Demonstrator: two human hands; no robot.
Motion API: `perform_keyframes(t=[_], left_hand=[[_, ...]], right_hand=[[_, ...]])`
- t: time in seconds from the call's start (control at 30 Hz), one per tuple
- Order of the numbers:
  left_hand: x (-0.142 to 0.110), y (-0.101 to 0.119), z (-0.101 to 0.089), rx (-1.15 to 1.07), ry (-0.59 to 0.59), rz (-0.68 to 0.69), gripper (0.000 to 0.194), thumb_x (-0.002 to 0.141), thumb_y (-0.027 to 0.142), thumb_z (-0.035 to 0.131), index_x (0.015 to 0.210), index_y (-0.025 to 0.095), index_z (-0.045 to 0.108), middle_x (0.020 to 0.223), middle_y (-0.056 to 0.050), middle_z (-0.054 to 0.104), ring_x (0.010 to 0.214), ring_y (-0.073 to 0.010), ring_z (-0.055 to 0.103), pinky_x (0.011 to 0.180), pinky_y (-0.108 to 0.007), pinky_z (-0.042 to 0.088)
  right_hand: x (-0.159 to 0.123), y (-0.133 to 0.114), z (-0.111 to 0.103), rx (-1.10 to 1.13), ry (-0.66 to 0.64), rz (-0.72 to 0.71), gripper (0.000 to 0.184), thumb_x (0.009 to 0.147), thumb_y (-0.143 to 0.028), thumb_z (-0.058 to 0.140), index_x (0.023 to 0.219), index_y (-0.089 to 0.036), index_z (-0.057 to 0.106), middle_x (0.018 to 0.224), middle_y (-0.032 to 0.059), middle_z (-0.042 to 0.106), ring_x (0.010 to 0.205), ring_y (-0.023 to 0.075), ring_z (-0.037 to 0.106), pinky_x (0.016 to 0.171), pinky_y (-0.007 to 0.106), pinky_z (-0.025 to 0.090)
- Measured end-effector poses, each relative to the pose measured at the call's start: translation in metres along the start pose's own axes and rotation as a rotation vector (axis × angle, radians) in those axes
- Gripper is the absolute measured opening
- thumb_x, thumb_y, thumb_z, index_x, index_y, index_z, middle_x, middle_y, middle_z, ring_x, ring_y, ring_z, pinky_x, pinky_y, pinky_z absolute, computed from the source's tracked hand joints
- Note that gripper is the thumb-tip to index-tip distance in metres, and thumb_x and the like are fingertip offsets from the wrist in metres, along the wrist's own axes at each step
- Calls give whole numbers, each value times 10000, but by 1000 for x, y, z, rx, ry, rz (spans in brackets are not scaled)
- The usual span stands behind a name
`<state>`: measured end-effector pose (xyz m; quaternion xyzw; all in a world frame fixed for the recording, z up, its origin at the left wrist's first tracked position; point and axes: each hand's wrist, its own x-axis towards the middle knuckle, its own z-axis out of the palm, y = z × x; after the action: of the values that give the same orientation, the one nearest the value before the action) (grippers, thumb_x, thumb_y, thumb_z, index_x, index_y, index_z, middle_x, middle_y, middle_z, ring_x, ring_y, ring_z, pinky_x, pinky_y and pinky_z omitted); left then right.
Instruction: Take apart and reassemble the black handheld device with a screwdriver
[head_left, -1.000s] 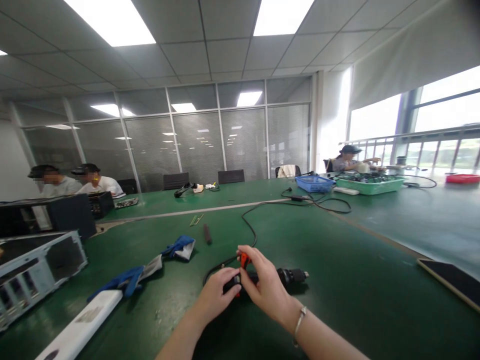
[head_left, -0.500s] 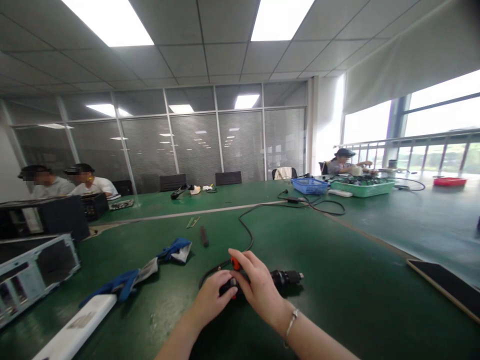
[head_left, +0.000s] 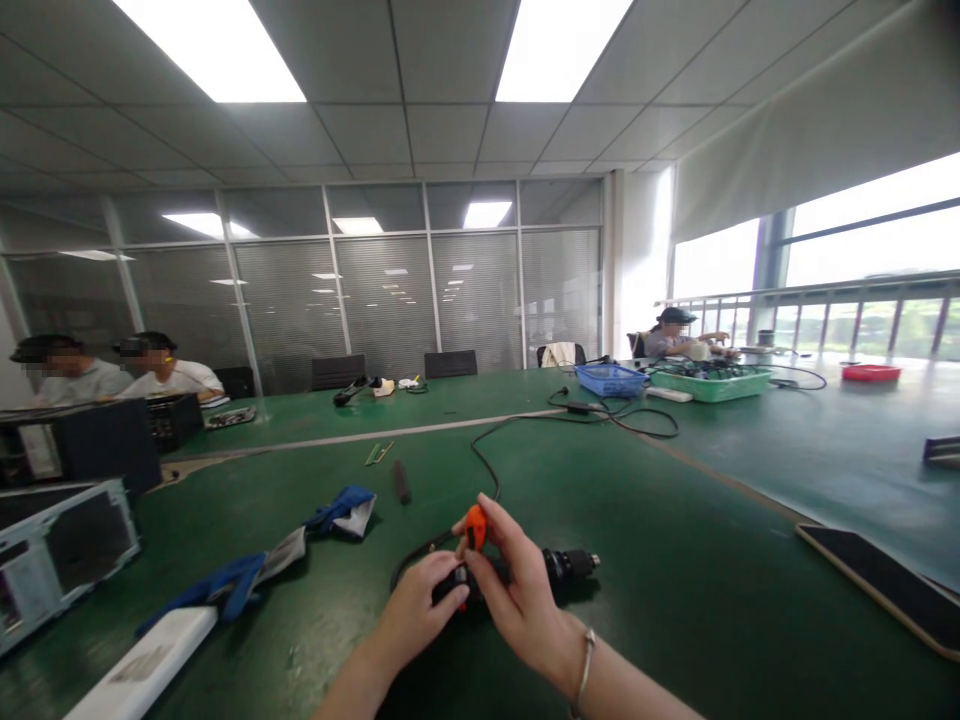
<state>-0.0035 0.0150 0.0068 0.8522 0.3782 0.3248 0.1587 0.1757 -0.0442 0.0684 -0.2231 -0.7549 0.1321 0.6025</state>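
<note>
A black electric power tool, apparently an electric screwdriver (head_left: 567,567), lies on the green table with its tip pointing right. My left hand (head_left: 420,608) is closed around its rear part. My right hand (head_left: 521,590) arches over the tool's middle and pinches a small orange piece (head_left: 476,527) between thumb and fingers. I cannot tell whether the orange piece is attached to the tool. Much of the tool's body is hidden under my hands. From its rear a black cord (head_left: 486,458) loops away across the table.
Blue-and-grey gloves (head_left: 247,577), a white bar-shaped object (head_left: 146,665) and a metal computer case (head_left: 67,555) lie left. A dark stick (head_left: 403,482) is ahead. A phone (head_left: 881,582) lies right. Blue basket (head_left: 611,380) and green basket (head_left: 712,388) stand farther back; people sit beyond.
My right fingers have lifted and turned, so more of the orange piece shows. My left hand keeps its hold on the tool. The whole view has shifted slightly right.
</note>
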Motion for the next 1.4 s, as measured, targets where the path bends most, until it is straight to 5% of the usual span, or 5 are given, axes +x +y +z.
perform_keyframes(t=[0.17, 0.27, 0.4, 0.73, 1.4], left_hand=[[0, -12, 2, 64, -37, -16, 378, 836, 260, 583, 1207, 209, 636, 1227, -73, 651, 1132, -257, 593, 1036, -374, 438], [1, -11, 0, 123, -45, -20, 384, 880, 314, 557, 1250, 226, 610, 1258, -69, 637, 1165, -249, 580, 1079, -400, 401], [-1, -5, -2, 153, -56, -34, 405, 876, 335, 568, 1269, 240, 596, 1277, -69, 622, 1191, -252, 562, 1074, -403, 407], [-2, -4, -10, 173, -71, -164, 583, 660, 315, 770, 1221, 254, 627, 1245, -79, 642, 1169, -293, 573, 1050, -406, 405], [-5, -2, -21, 88, -120, -148, 484, 651, 387, 806, 1085, 203, 694, 1011, -42, 710, 910, -230, 658, 810, -289, 482]], right_hand=[[-6, -17, -16, -119, -740, -106, 433, 890, -120, 478, 1291, -265, 547, 1119, 42, 636, 992, 158, 611, 893, 245, 478], [-36, 7, -13, -277, -929, -131, 316, 936, -289, 522, 1242, -286, 601, 993, 34, 645, 798, 133, 609, 736, 200, 488], [-61, 33, -11, -369, -862, -150, 360, 938, -423, 521, 1288, -347, 554, 1031, 35, 627, 896, 172, 578, 833, 276, 465], [-29, 48, -62, -454, -480, 196, 451, 771, -371, 726, 1196, -254, 629, 1136, 72, 607, 1054, 232, 536, 966, 398, 398], [-34, 90, -93, -479, -669, 410, 389, 836, -468, 601, 1139, -235, 674, 1055, 64, 658, 913, 211, 625, 846, 320, 482]])
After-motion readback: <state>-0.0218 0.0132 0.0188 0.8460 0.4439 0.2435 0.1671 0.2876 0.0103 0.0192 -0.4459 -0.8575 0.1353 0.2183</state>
